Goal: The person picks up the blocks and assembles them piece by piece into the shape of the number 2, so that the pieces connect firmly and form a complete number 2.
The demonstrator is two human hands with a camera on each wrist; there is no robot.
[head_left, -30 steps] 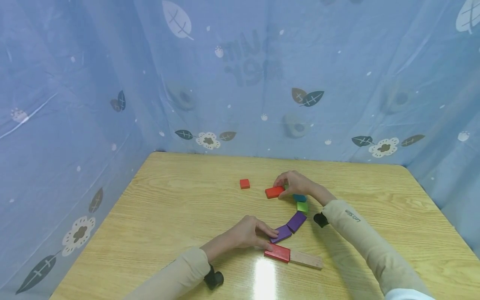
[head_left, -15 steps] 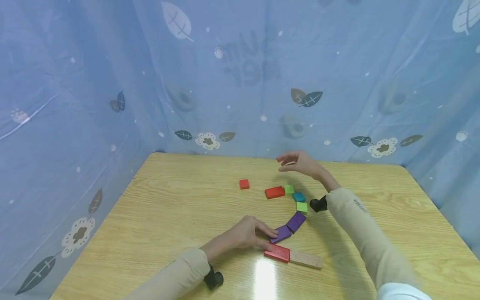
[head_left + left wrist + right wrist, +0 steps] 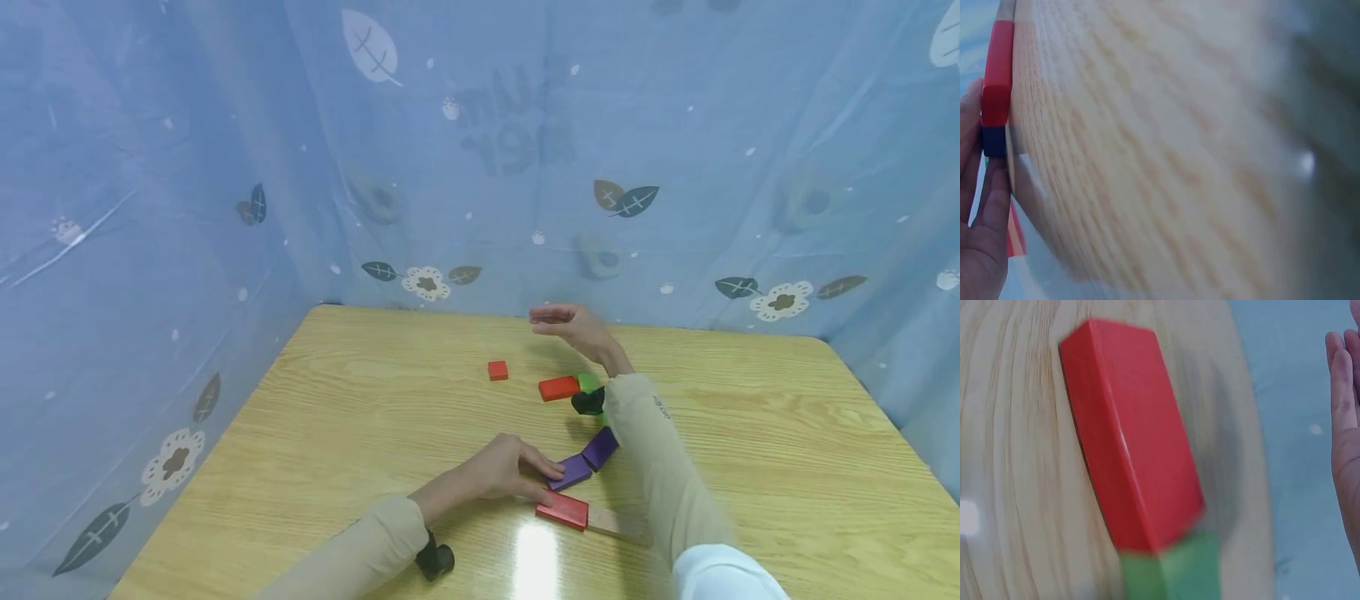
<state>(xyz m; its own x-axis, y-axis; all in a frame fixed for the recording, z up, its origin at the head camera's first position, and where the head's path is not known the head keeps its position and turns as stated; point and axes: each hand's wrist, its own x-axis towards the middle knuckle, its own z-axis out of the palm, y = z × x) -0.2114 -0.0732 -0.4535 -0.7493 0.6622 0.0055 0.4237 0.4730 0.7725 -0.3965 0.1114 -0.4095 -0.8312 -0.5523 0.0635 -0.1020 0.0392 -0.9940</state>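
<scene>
My left hand (image 3: 498,473) rests at the near end of a curved row of blocks. Its fingertips touch a purple block (image 3: 573,470), and the thumb lies on a long red block (image 3: 564,510). In the left wrist view the hand (image 3: 985,231) reaches the ends of both blocks. My right hand (image 3: 579,327) is raised beyond the row with fingers extended, holding nothing. Below it lie another red block (image 3: 558,388) and a green block (image 3: 587,382) touching its end, seen close in the right wrist view. The right sleeve covers part of the row.
A small red block (image 3: 498,371) lies apart, to the left. A second purple block (image 3: 601,448) continues the curve. A plain wooden block (image 3: 611,522) abuts the near red one. A blue patterned curtain (image 3: 480,150) stands behind the wooden table (image 3: 360,392).
My right hand let go at the red and green blocks, rose away from them, then moved left. The left hand has stayed on its blocks. The head view has shifted slightly.
</scene>
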